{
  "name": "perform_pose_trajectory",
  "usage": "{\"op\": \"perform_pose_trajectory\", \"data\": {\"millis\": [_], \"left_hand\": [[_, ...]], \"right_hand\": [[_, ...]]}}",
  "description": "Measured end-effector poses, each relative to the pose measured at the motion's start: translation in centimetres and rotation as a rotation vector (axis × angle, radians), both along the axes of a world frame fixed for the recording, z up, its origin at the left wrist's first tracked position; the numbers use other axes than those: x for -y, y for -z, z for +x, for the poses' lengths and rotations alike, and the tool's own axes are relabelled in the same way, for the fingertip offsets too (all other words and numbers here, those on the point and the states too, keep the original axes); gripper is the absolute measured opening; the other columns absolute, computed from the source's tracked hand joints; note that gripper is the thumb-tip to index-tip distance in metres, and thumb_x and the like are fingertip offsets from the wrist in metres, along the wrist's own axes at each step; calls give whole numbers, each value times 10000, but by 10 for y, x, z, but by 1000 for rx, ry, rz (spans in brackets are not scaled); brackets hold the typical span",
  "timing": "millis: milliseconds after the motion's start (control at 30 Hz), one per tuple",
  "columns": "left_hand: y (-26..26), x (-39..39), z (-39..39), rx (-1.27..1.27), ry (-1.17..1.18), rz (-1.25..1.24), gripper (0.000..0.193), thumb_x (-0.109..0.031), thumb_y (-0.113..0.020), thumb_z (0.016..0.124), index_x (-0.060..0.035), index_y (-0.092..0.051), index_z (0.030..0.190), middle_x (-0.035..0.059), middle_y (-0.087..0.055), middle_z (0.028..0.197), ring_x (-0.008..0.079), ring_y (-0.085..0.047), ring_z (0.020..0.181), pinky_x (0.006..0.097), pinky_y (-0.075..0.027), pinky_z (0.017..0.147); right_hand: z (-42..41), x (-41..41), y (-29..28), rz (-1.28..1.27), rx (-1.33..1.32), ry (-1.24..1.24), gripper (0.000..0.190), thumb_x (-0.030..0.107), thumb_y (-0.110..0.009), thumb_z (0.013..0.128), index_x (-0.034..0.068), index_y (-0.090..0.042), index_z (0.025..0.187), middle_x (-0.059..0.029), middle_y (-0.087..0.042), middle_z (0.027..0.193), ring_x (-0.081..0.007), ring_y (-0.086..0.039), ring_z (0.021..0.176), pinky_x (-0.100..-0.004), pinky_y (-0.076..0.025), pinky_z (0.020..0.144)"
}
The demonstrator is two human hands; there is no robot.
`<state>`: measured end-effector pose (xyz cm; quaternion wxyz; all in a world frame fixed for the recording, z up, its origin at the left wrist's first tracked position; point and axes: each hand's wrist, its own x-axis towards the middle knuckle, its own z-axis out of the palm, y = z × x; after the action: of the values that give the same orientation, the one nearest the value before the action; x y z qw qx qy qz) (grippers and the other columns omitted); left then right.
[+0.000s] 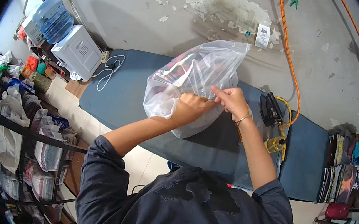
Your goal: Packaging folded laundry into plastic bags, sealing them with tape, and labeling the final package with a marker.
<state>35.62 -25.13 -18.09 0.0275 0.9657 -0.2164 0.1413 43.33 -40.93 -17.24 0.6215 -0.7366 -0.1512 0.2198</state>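
A large clear plastic bag [200, 68] stands on the blue padded ironing table [130, 84]. Reddish and pale contents, perhaps cloth, show faintly through its film. My left hand [194, 106] is closed on the gathered plastic at the near side, and part of the bag drapes over that wrist. Close beside its fingertips, my right hand [233, 102] pinches the plastic between thumb and fingers. A thin bangle circles my right wrist. Exactly what lies between the two sets of fingertips is too small to tell.
Right of the bag stand a black clothes iron [269, 109] with an orange cord and a yellow liquid bottle [274, 145]. Folded clothes [339, 181] are stacked far right. A water dispenser [77, 50], white cable [107, 76] and rack of bagged bundles [29, 135] lie left.
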Motion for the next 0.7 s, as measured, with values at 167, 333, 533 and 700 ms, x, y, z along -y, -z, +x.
{"op": "perform_pose_trajectory", "data": {"millis": [167, 333, 533, 700], "left_hand": [[-1, 0, 0, 13, 25, -8, 257, -88, -563, 731, -154, -615, 974, 39, -668, 867, 230, -645, 651, 354, -499, 532], [3, -4, -2, -15, -1, -17, 260, -81, -561, 730, -161, -619, 971, 41, -667, 864, 238, -645, 673, 347, -498, 545], [2, -3, -3, -23, 2, -56, 266, -62, -550, 720, -156, -625, 956, 57, -665, 864, 242, -644, 690, 347, -502, 569], [-1, -3, -3, -16, 11, -107, 248, -58, -540, 718, -145, -635, 931, 81, -663, 851, 254, -639, 669, 355, -504, 579]], "right_hand": [[18, 21, 27, -175, 186, 127, 443, 385, -696, 743, 3, -618, 533, 3, -472, 431, -50, -375, 379, -210, -284, 389], [-7, 28, -21, -113, 308, 92, 444, 365, -658, 795, -3, -624, 548, -9, -521, 461, -42, -406, 410, -207, -310, 407], [-5, 58, 1, 58, 216, 25, 340, 295, -611, 845, -12, -660, 708, -36, -579, 574, -39, -452, 478, -206, -351, 444], [-27, 150, 134, -551, 4, -62, 233, 177, -612, 829, -13, -640, 960, -11, -550, 593, -72, -472, 500, -223, -359, 444]]}}
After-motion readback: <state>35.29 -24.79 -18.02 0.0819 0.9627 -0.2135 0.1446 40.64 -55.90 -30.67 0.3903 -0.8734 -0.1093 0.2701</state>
